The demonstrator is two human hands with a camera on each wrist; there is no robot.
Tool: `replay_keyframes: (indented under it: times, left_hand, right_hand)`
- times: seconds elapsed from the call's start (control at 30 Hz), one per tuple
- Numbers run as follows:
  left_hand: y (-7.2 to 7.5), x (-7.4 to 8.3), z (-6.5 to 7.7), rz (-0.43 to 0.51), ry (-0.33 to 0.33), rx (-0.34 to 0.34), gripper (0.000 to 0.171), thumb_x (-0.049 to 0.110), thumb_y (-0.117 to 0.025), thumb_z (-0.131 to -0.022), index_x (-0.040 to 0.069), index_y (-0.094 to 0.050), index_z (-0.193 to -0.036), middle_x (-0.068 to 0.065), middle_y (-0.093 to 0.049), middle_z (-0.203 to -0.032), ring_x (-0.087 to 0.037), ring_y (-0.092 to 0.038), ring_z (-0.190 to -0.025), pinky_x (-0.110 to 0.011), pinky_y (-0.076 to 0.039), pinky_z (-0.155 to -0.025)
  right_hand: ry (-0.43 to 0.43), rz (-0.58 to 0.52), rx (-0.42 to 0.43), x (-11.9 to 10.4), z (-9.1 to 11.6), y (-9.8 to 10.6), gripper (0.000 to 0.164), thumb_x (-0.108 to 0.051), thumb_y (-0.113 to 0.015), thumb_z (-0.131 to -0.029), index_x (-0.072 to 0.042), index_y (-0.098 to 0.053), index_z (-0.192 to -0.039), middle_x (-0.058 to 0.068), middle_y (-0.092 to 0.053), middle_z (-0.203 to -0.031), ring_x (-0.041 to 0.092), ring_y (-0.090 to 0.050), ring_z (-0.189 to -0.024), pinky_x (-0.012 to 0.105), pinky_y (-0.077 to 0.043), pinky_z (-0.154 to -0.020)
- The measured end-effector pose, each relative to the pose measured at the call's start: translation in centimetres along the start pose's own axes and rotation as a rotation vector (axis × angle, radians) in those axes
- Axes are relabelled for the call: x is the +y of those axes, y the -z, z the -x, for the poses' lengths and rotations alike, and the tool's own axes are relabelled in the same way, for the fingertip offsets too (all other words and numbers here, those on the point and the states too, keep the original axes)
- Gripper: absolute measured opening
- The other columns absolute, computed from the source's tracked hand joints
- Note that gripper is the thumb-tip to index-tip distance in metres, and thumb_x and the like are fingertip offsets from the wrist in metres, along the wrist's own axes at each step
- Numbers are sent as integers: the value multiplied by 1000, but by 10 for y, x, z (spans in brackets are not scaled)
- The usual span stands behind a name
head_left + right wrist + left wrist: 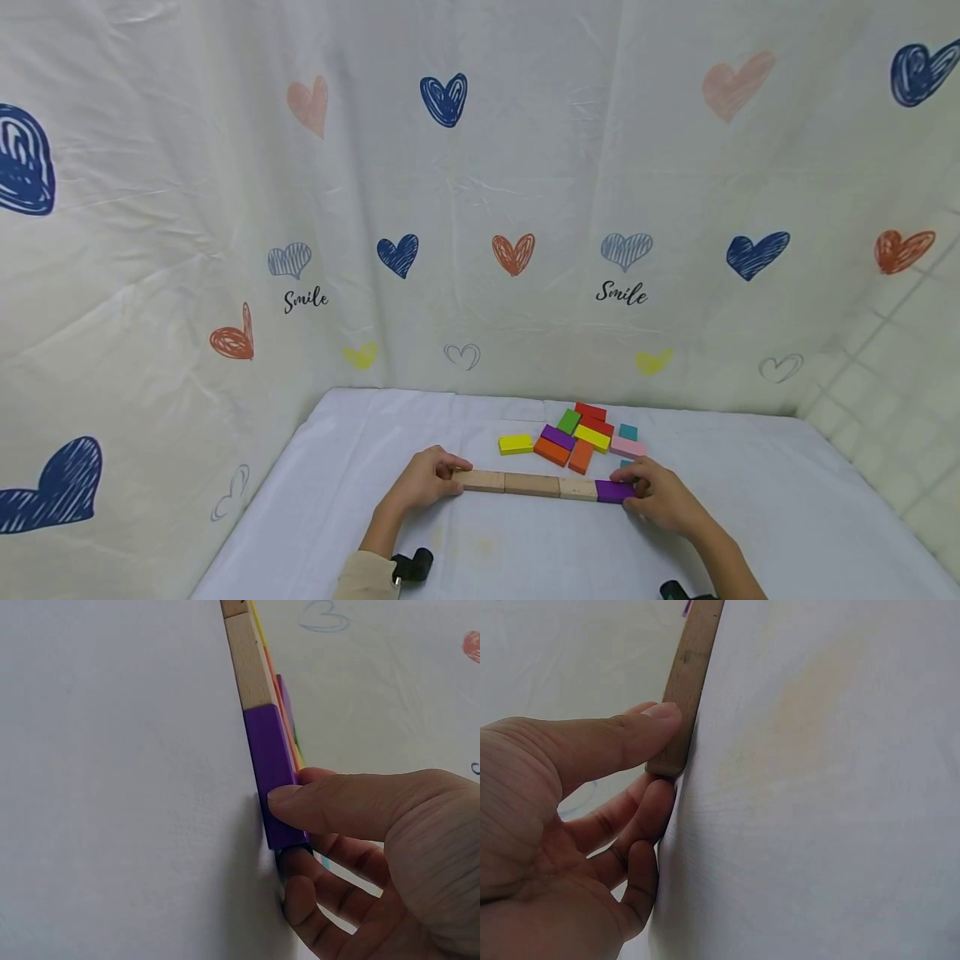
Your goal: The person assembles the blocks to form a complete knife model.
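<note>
A straight row of blocks lies end to end on the white-covered table, three plain wooden blocks followed by a purple block [613, 492] at the right end. My left hand [424, 482] pinches the left-end wooden block [482, 481], its thumb across the near face in the left wrist view and other fingers curled by the block's end. At the other end, my right hand [666, 498] grips the purple block, the thumb pressed on its near face in the right wrist view. Between them sit the middle wooden block [532, 485] and a paler wooden block [577, 489].
Behind the row lies a loose cluster of coloured blocks, among them a yellow block [516, 445], an orange block [551, 452], a green block [569, 421] and a pink block [627, 447]. A white curtain [540, 183] printed with hearts hangs behind the table.
</note>
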State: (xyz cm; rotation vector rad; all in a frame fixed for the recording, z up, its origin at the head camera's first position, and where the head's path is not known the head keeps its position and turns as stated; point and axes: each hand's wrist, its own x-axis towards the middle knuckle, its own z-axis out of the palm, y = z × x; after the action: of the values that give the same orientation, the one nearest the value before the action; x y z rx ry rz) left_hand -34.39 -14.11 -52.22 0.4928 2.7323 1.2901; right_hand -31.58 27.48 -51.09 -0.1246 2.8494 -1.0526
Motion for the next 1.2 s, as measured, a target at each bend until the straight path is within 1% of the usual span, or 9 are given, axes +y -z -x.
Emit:
replay_keyframes:
  times: [0.2,0.43,0.67,0.87,0.97,1.2]
  left_hand:
    - [0,-1,0,2,3,1,31,7,-84,-81,19,-81,-109,-4,-61,-94,-15,-50,-81,-25,-41,-67]
    - [-1,-2,-1,2,5,0,31,7,-84,-81,19,-81,-109,-3,-61,-94,-15,-51,-81,-25,-42,-67]
    - [0,-2,-1,1,9,0,31,6,-84,-81,20,-81,-108,-4,-61,-95,-16,-51,-82,-26,-41,-68]
    - [-1,-2,-1,-3,21,0,31,6,-84,-81,20,-81,-108,-4,-61,-95,-16,-50,-82,-26,-41,-68]
    - [0,-1,0,-1,23,0,31,6,-84,-81,20,-81,-108,-4,-61,-95,-16,-51,-82,-26,-41,-68]
    - [-1,-1,0,3,12,4,30,7,-84,-81,20,-81,-108,-3,-61,-94,-16,-51,-82,-26,-41,-68]
  right_hand:
    - [8,-2,-8,-3,3,2,35,-7,-81,-83,-16,-74,-116,3,-60,-105,20,-53,-89,26,-49,-68]
    - [35,-27,0,-4,9,12,33,-11,-80,-86,-13,-73,-118,5,-67,-117,19,-57,-93,27,-51,-71]
    - [-14,-60,44,6,10,25,32,-19,-75,-91,-12,-71,-122,7,-68,-118,22,-57,-99,31,-52,-73]
    - [-31,-32,90,14,10,34,35,-21,-71,-95,-8,-67,-128,13,-67,-120,25,-58,-102,33,-51,-74]
    - [-45,-37,110,18,9,37,38,-23,-70,-97,-7,-65,-130,14,-66,-120,26,-58,-102,32,-51,-73]
    - [-24,-75,154,30,6,41,40,-20,-69,-97,-5,-62,-134,20,-64,-125,31,-61,-107,33,-51,-74]
